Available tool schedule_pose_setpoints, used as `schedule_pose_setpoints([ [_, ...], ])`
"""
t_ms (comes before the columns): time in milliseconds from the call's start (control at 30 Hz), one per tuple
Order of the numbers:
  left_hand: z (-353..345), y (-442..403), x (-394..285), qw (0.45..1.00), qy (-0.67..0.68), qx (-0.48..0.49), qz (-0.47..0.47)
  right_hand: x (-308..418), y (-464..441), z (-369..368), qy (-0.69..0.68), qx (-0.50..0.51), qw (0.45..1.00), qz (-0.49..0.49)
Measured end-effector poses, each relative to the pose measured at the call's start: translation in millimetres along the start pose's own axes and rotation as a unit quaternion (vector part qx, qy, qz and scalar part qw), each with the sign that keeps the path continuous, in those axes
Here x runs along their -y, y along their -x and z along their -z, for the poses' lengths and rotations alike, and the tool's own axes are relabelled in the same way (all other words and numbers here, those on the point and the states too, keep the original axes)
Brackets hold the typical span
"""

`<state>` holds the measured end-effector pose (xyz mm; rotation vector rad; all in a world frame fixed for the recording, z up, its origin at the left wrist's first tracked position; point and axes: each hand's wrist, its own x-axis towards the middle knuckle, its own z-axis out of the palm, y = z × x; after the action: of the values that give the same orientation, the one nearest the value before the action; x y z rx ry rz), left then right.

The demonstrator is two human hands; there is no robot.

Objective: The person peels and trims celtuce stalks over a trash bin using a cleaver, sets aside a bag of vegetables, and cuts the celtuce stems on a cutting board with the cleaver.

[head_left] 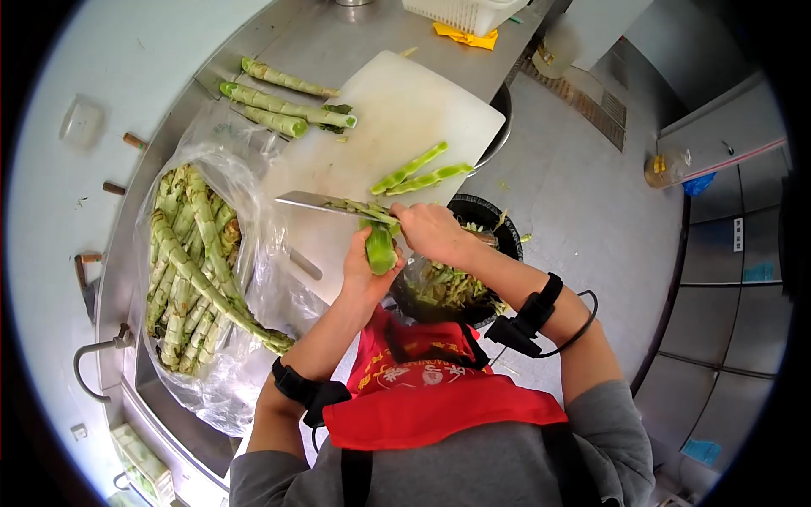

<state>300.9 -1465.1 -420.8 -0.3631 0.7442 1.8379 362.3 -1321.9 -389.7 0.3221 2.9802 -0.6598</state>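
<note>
My left hand [363, 275] is wrapped round a partly peeled celtuce stem [381, 251], its bright green flesh facing up. My right hand [432, 232] grips a kitchen knife [304, 199] with a broad blade laid across the top of the stem; strips of peel lie along the blade. Just beyond the hands, two peeled celtuce pieces [410, 167] rest on the white cutting board [397, 93]. Below my right hand stands a black bin [513, 233] holding a heap of peelings [460, 287].
Several unpeeled celtuce stalks [287, 105] lie at the board's far left edge. A clear plastic bag [262, 198] full of celtuce stalks [190, 270] sits to the left. At the back are a white basket [465, 15] and a yellow cloth [466, 35]. Steel cabinets [710, 321] stand right.
</note>
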Motion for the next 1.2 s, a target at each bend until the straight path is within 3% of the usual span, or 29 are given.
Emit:
schedule_pose_setpoints([
  [267, -2, -2, 8, 0.999, 0.005, -0.045, -0.015, 1, -3, 7, -0.027, -0.003, 1.0, 0.002],
  [367, 19, 1, 10, 0.999, -0.047, 0.003, 0.001, -39, -16, -18, -0.131, 0.011, 0.991, -0.033],
  [467, 37, 15, 7, 0.996, -0.089, -0.003, 0.015, -44, -4, -1, -0.375, 0.089, 0.908, -0.163],
  [500, 43, 20, 4, 0.993, -0.114, 0.002, 0.015, -53, -6, -14, -0.421, 0.097, 0.886, -0.165],
  [600, 50, 24, -3, 0.988, -0.154, -0.005, 0.011, -47, 7, -23, -0.411, 0.038, 0.893, -0.178],
  [633, 50, 26, -4, 0.987, -0.161, -0.012, 0.011, -44, 11, -34, -0.275, -0.051, 0.957, -0.077],
  [733, 39, 24, 0, 0.99, -0.138, -0.035, 0.018, -12, 34, -28, -0.128, -0.083, 0.988, -0.011],
  [833, 36, 22, 4, 0.991, -0.128, -0.037, 0.013, 10, 49, -21, -0.053, -0.088, 0.995, 0.011],
  [1033, 41, 19, 11, 0.994, -0.101, -0.048, 0.007, 2, 17, -44, -0.02, -0.04, 0.998, -0.036],
  [1200, 50, 23, 3, 0.996, -0.079, -0.019, 0.024, -11, -6, -36, -0.071, 0.01, 0.993, -0.093],
])
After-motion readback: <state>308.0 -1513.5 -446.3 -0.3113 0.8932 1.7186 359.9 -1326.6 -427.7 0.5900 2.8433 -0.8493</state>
